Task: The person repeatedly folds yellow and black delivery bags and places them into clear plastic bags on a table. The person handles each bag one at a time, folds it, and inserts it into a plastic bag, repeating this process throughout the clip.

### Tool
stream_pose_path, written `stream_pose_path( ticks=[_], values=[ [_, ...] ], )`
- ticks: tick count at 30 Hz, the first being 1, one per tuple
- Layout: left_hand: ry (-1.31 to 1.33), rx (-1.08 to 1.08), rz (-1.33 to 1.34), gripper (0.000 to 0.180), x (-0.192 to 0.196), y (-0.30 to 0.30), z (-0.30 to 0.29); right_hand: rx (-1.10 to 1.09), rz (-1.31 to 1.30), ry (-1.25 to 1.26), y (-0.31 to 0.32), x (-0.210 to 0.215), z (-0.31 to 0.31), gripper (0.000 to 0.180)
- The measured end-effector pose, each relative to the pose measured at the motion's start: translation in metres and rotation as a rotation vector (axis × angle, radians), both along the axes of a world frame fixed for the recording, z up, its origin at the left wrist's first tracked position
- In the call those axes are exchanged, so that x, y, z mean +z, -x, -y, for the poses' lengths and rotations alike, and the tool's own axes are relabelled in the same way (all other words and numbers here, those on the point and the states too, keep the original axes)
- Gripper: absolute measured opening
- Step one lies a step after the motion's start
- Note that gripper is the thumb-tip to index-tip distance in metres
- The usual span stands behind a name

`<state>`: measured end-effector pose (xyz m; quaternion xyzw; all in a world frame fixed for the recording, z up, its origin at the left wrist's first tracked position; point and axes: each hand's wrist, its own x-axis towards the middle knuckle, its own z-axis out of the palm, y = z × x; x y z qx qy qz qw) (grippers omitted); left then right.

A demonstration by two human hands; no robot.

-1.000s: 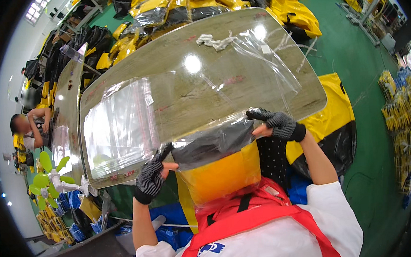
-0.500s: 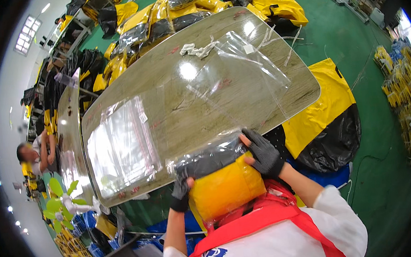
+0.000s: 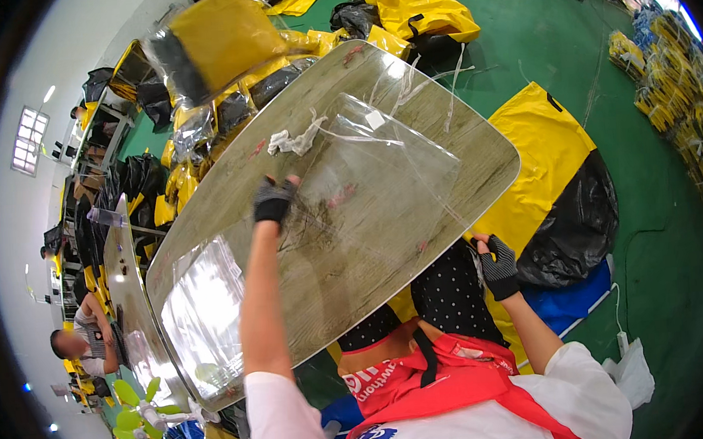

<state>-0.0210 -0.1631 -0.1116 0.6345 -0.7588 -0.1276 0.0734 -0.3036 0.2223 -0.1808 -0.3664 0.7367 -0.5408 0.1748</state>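
A yellow and black package in clear plastic (image 3: 224, 42), blurred by motion, appears in the air at the upper left, over a heap of similar packages (image 3: 236, 110). My left hand (image 3: 275, 200), in a dark fingerless glove, is stretched over the wood-patterned table with its fingers apart and nothing in them. At the table's near right edge, my right hand (image 3: 498, 265), gloved alike, has its fingers closed on the rim of a large yellow and black bag (image 3: 536, 152). That bag hangs or lies beside the table; its lower side is partly hidden.
On the table (image 3: 347, 276) lie clear plastic bags (image 3: 379, 149), a shiny plastic stack (image 3: 203, 301) and white ties (image 3: 297, 141). A green fan (image 3: 142, 417) stands at the near left. Another person (image 3: 93, 340) sits farther left. Yellow bundles (image 3: 683, 111) are stacked at the right.
The package has left both hands and moved up and left, past the table's far edge. My left hand reached forward; my right hand moved right to the yellow and black bag.
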Motion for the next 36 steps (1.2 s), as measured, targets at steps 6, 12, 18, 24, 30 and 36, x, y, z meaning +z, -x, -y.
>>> stream_pose_path(
  ticks=[6,12,18,24,30,36],
  values=[
    [-0.177,-0.338,-0.155,0.032,-0.008,0.025,-0.091,0.206,-0.529,0.100,-0.014,0.084,0.040,0.036],
    [-1.086,-0.229,-0.434,0.022,0.060,-0.034,-0.266,0.780,-0.871,0.041,-0.038,0.076,0.066,0.032],
    [0.466,-0.296,0.035,0.069,0.055,-0.063,-0.211,1.051,-0.724,0.127,-0.013,0.071,0.047,0.012],
    [0.351,-0.130,-0.023,0.082,-0.002,-0.060,-0.126,1.253,-0.757,0.095,0.000,0.058,0.045,0.025],
    [-0.040,-0.523,-0.540,0.080,-0.021,-0.070,-0.145,0.875,0.391,-0.011,0.011,0.094,0.034,0.020],
    [-0.125,-0.813,-0.275,0.079,0.021,-0.070,-0.294,0.641,0.745,-0.046,0.027,0.158,0.083,0.022]
  ],
)
